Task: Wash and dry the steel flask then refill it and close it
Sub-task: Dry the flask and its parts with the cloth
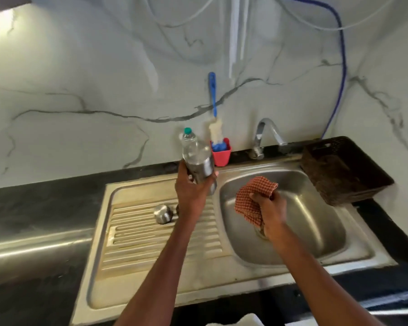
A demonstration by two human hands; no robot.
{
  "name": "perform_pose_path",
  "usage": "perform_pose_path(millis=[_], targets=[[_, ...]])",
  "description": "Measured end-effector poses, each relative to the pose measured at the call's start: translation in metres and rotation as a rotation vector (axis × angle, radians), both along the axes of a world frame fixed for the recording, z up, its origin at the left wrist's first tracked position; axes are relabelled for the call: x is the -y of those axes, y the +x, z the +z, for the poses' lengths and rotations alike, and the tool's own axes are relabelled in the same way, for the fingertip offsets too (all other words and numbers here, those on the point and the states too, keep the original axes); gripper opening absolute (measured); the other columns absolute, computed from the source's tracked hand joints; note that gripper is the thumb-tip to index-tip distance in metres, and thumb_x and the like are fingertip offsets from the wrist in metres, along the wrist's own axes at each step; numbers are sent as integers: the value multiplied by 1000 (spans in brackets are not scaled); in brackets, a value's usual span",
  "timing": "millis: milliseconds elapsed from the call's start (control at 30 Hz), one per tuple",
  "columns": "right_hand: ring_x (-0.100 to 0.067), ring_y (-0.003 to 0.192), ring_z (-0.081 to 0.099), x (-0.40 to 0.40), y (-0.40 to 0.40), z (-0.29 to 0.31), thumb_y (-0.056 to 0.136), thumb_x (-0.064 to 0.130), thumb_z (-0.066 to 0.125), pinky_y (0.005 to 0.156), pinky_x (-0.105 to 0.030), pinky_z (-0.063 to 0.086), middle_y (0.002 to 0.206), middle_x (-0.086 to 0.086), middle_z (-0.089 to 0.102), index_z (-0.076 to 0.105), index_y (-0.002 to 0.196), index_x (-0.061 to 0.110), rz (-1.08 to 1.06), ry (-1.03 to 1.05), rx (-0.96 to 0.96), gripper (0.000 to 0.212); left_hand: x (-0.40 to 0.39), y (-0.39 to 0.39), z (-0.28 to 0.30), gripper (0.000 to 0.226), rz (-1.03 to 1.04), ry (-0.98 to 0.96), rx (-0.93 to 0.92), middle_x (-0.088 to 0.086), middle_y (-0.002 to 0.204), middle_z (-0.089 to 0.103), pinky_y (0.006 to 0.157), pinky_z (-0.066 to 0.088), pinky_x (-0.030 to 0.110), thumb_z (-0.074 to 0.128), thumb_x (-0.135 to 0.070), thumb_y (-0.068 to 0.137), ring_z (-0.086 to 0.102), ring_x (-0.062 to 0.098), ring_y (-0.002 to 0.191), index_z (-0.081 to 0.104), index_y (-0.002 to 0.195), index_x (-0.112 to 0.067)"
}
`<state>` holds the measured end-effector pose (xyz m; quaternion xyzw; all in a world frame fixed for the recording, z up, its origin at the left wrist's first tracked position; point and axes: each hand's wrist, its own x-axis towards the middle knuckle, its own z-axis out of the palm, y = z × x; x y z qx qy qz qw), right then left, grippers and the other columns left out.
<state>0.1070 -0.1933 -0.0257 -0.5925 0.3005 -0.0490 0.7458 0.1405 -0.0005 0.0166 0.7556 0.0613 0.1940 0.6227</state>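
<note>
While the steel flask (201, 171) is gripped by the curled fingers of the left hand (193, 191) above the drainboard (151, 241), a checked cloth (251, 198) is clutched in the right hand (270, 212) over the sink basin (316, 222); the flask's cap (163, 213) is seen on the drainboard.

The left hand (191, 191) holds the steel flask (201, 171) up by the sink (353, 252). The right hand (270, 211) grips a red checked cloth (250, 198) over the bowl. A shiny cap (163, 213) sits on the ridged part.
</note>
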Motion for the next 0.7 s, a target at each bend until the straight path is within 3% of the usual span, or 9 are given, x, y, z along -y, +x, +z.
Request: perform_pose_path(millis=[100, 200, 300, 367, 467, 533, 700], targets=[[-21, 74, 75, 31, -7, 3, 87, -8, 69, 62, -31, 62, 88, -11, 76, 71, 104, 11, -53, -48, 1, 25, 48, -9, -24, 72, -83, -13, -107, -8, 115, 73, 91, 59, 32, 99, -24, 68, 70, 9, 105, 63, 131, -19], [-15, 76, 71, 64, -7, 4, 88, -3, 70, 58, -19, 56, 83, 1, 73, 71, 104, 13, -11, -196, 25, 23, 82, -9, -16, 77, -123, -41, -80, -9, 121, 71, 91, 59, 27, 98, -23, 70, 68, 1, 108, 60, 136, -19], [-17, 83, 72, 90, -3, 3, 87, 1, 71, 69, -28, 58, 86, 5, 73, 72, 107, 16, 34, -258, 23, 25, 105, 0, -15, 82, -150, -75, -62, 0, 128, 70, 91, 59, 25, 97, -18, 72, 69, 10, 114, 54, 142, -14], [-18, 85, 74, 102, -1, 2, 86, 1, 72, 73, -33, 61, 87, 4, 75, 74, 105, 19, 44, -263, 12, 26, 120, 3, -22, 82, -176, -37, -107, -9, 124, 71, 94, 60, 30, 98, -23, 71, 68, 0, 110, 56, 141, -20], [-15, 85, 75, 117, 0, 0, 85, 2, 75, 71, -28, 62, 87, 5, 77, 76, 106, 18, 66, -261, 29, 26, 132, 5, -32, 83, -154, 48, -157, -19, 119, 68, 87, 54, 12, 98, -29, 70, 63, -14, 105, 56, 142, -25], [-17, 87, 76, 127, 2, 5, 85, 3, 77, 76, -33, 63, 92, 2, 79, 77, 107, 19, 78, -225, 54, 28, 135, 8, -35, 82, -162, 14, -173, -15, 123, 69, 87, 55, 15, 97, -28, 70, 65, -4, 110, 55, 141, -27], [-21, 94, 76, 130, 2, 19, 87, 8, 80, 78, -40, 64, 101, 0, 80, 77, 114, 17, 130, -1, 111, 29, 128, 7, -43, 71, -136, -362, -367, 6, 126, 70, 88, 60, 36, 93, -28, 76, 71, 22, 112, 54, 135, -19]])
